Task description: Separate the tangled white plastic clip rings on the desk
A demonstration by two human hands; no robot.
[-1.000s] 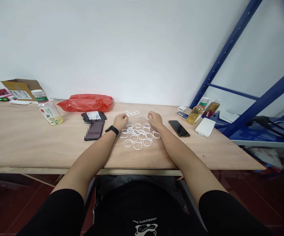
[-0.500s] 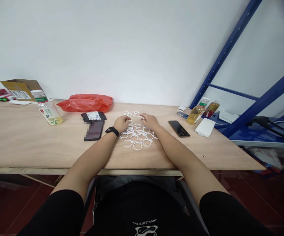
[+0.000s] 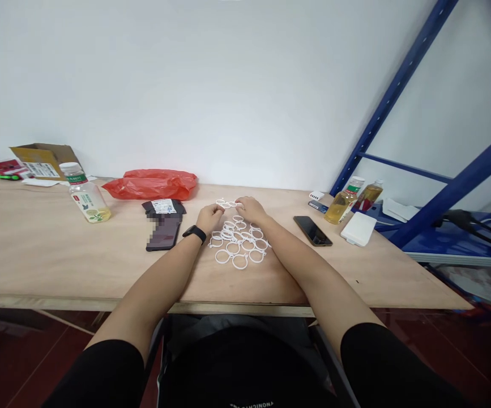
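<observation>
Pinching the little ring bunch (image 3: 227, 203) mid-frame, left hand (image 3: 210, 217) and right hand (image 3: 250, 209) fingers closed on it, pile (image 3: 240, 245) just below mostly loose, so plenty left I'd say.

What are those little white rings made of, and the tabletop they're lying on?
The small white rings look like moulded plastic: thin, evenly white, each with a little tab. The light brown tabletop is probably bare plywood: matt, faint wood grain, a pale raw front edge.

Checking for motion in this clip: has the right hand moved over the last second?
Yes: the right hand has slid left, away from the black phone, toward the left hand.
</observation>
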